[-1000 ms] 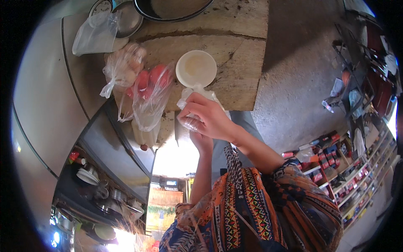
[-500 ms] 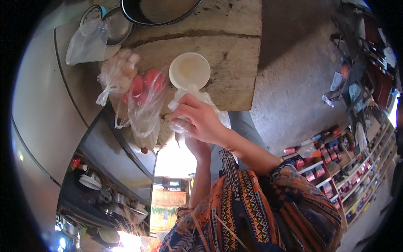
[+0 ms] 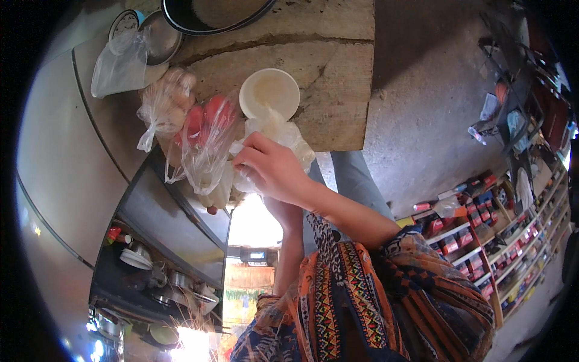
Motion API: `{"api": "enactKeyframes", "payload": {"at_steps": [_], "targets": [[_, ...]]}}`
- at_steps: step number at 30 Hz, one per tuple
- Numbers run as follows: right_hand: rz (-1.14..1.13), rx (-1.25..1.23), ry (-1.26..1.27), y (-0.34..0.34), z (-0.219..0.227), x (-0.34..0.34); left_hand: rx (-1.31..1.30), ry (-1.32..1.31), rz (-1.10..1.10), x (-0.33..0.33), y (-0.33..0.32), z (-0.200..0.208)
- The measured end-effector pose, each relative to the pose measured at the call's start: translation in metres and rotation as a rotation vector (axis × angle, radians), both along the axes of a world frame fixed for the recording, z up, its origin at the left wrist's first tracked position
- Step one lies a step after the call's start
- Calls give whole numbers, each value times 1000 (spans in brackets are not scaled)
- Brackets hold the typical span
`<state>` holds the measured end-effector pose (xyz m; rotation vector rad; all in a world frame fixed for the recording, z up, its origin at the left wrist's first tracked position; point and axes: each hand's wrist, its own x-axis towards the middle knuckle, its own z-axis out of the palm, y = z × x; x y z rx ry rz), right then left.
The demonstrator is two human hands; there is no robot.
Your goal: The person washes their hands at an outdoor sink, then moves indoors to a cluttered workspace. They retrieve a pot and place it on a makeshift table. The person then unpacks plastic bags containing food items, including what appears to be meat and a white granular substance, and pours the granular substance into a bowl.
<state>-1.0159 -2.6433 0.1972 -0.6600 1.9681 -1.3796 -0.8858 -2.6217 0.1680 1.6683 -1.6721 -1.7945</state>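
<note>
My right hand [image 3: 272,172] is closed on the gathered, whitish plastic bag [image 3: 289,136] at the table's front edge. Behind and below it, my left hand [image 3: 284,212] is held close to the same bag; its fingers are hidden by the right hand. Part of the bag lies against the near rim of a white bowl [image 3: 286,99], which has a pale, yellowish patch at its bottom. Just left of the bag, a clear plastic bag holding red, rounded things [image 3: 214,114] lies on the table.
Farther left sit a knotted clear bag of pale round things [image 3: 172,99], a crumpled clear bag [image 3: 123,66] and a metal bowl [image 3: 161,39]. A large dark-rimmed pot [image 3: 229,27] stands at the back of the wooden table [image 3: 338,84]. Stocked shelves [image 3: 470,253] stand at the lower right.
My right hand has shifted slightly left, still gripping the plastic bag. More of the bag shows spread between the hand and the bowl. The whole view has shifted a little.
</note>
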Motion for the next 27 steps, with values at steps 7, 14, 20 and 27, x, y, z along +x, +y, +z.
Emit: {"api": "enactKeyframes", "payload": {"at_steps": [7,14,20,27], "targets": [[-50,-4,-20,-1,-5,-2,9,18,17,2,1,3],[-82,13,-20,2,-7,-5,-13,-33,43,-16,2,15],[-91,21,-38,3,-5,-8,-143,-136,-66,-15,3,16],[-107,14,-40,4,-6,-9,-145,-106,-143,-11,0,16]]}}
